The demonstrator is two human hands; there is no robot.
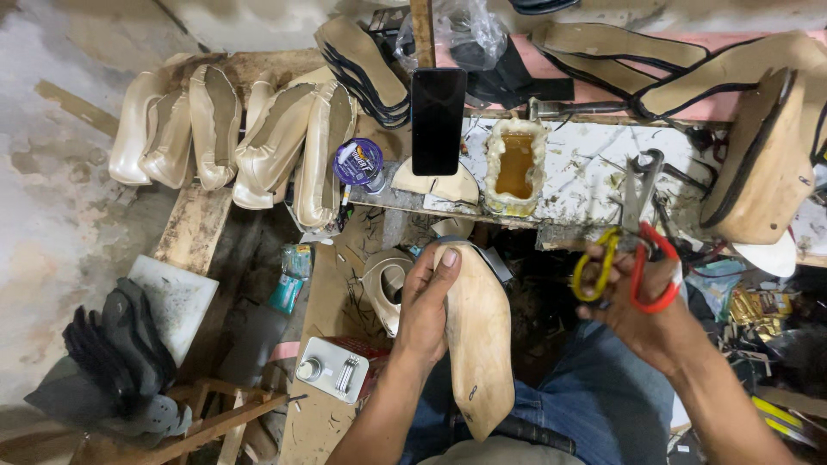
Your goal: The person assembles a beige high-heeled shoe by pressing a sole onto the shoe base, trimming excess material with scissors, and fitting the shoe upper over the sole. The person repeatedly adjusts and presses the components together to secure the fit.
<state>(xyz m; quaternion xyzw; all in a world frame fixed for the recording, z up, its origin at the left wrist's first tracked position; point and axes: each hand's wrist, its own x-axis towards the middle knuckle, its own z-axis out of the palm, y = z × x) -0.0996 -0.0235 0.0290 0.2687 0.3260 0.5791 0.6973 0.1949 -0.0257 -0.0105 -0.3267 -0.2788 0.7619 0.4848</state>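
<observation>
Cluttering a scarred workbench (586, 185): shoes; left grip (426, 297) clamps a shoe last (478, 344), right grip (642, 288) scissors (633, 232).

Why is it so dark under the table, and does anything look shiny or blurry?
In the head view, light falls from above, so the gap below the workbench sits in deep shadow; the black phone shows only a faint sheen; the glue tub glistens a little; the left hand, shoe sole, right hand and scissors look sharp; edges bend slightly.
</observation>
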